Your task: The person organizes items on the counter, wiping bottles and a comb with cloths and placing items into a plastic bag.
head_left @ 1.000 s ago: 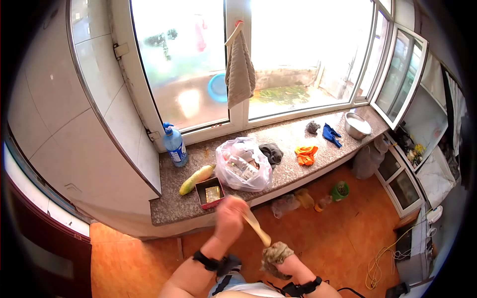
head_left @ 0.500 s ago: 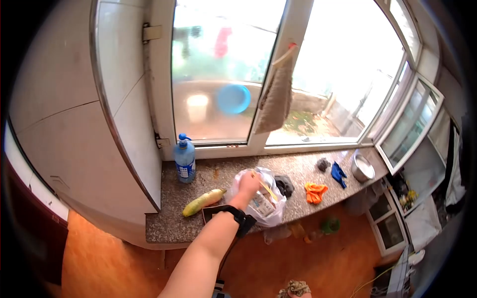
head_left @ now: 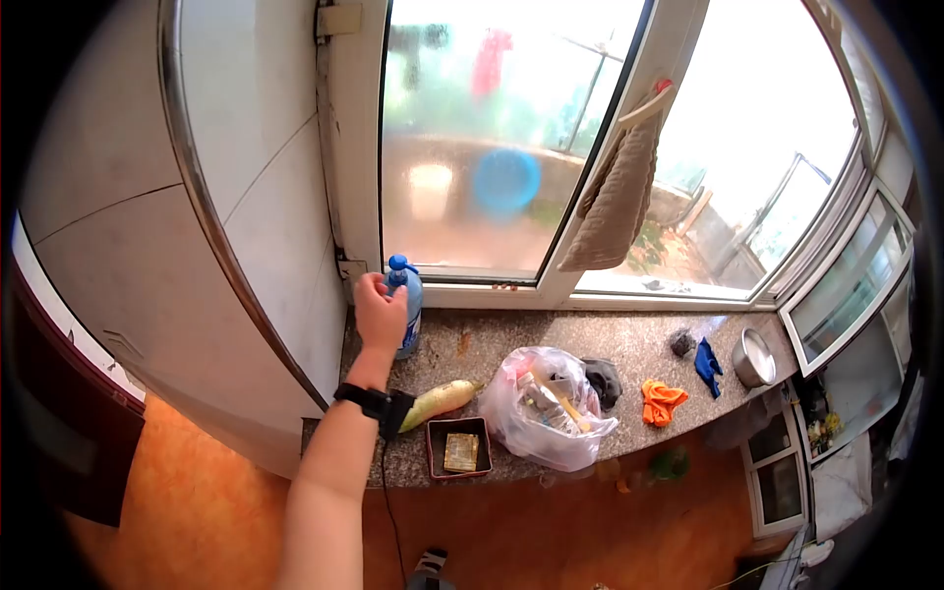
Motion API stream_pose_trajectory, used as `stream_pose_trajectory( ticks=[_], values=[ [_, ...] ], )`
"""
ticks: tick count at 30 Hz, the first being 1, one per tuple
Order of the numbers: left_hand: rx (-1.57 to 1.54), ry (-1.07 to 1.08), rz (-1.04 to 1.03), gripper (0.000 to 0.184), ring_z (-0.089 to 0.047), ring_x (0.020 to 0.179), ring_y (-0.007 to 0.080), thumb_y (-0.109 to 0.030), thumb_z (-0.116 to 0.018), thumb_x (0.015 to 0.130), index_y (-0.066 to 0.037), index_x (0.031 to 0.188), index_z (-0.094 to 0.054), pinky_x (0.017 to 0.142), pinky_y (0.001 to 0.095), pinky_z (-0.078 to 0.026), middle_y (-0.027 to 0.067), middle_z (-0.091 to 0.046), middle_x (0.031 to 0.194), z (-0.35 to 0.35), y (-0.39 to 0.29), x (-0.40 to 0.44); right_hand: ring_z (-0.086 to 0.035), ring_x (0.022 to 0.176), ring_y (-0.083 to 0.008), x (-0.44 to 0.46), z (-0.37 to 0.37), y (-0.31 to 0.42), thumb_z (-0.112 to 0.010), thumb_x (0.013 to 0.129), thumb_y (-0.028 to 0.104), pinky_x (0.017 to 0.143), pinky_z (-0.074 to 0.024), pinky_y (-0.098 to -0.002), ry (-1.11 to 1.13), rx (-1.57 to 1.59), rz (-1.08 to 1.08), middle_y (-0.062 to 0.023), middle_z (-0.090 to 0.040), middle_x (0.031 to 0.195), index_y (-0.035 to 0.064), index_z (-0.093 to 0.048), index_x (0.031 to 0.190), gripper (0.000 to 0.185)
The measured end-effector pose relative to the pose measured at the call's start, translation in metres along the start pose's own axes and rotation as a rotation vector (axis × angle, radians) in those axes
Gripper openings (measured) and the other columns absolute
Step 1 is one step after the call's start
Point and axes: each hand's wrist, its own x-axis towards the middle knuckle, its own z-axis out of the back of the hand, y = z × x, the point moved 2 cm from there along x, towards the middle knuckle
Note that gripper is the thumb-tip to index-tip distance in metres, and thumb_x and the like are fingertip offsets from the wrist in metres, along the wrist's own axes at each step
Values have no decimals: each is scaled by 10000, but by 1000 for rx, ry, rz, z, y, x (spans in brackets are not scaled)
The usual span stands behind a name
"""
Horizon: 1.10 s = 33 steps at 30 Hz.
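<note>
My left hand, with a black band on the wrist, is at the neck of a blue pump bottle by the window. Its fingers are curled round the neck just below the blue pump head, partly hiding the bottle. Below the hand lies a pale green-white radish, its near end behind the wristband. A small dark tray with a yellowish packet in it sits near the counter's front edge. Beside it stands an open white plastic bag with packaging and a yellow stick inside. My right hand is out of view.
Right of the bag are a dark grey cloth, an orange cloth, a dark scrubber, a blue glove and a metal pot. A towel hangs on the window frame. A tiled wall bounds the left.
My left hand has left the plastic bag and moved left to the pump bottle. The tray with the packet is now uncovered. The view has shifted left.
</note>
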Motion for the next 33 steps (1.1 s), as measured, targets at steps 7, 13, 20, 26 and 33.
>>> stream_pose_trajectory(
  ticks=[7, 13, 20, 26, 33],
  values=[
    [-18, 143, -18, 372, -593, 725, 207, -153, -760, 795, -42, 1091, -564, 719, 353, -512, 95, -559, 971, 12, 34, -12, -691, 913, -220, 36, -26, 24, -660, 929, 12, 750, -602, -352, 56, -151, 116, -102, -648, 1026, 43, -554, 1116, 217],
    [-108, 745, -97, 347, -632, 744, 240, -182, -761, 795, -29, 1071, -616, 703, 357, -526, 112, -624, 920, 18, -11, -99, -647, 1047, -200, 79, -18, 45, -737, 845, 55, 899, -533, -359, -62, -66, -23, -91, -679, 1158, -30, -615, 1212, 396],
    [-182, 1037, -267, 332, -645, 742, 232, -175, -732, 842, -48, 1125, -613, 696, 358, -530, 102, -637, 959, 16, -90, -159, -633, 1061, -206, 188, -19, 123, -738, 873, 161, 911, -494, -354, -478, 112, 117, -104, -666, 1208, -74, -626, 1226, 438],
    [-159, 1120, -208, 330, -622, 753, 162, -126, -718, 869, -18, 1164, -619, 680, 308, -519, 89, -649, 936, 7, -115, -175, -616, 1095, -198, 283, -16, 178, -667, 895, 34, 943, -480, -337, -440, 312, 377, -79, -640, 1222, -40, -602, 1251, 369],
    [-101, 1165, -27, 337, -671, 793, 211, -176, -691, 885, 2, 1164, -627, 716, 341, -531, 103, -689, 923, -50, -133, -190, -693, 936, -335, 399, -29, 172, -683, 873, 356, 841, -524, -404, -124, -265, 367, -217, -715, 1035, -71, -665, 1088, 479]
  ],
)
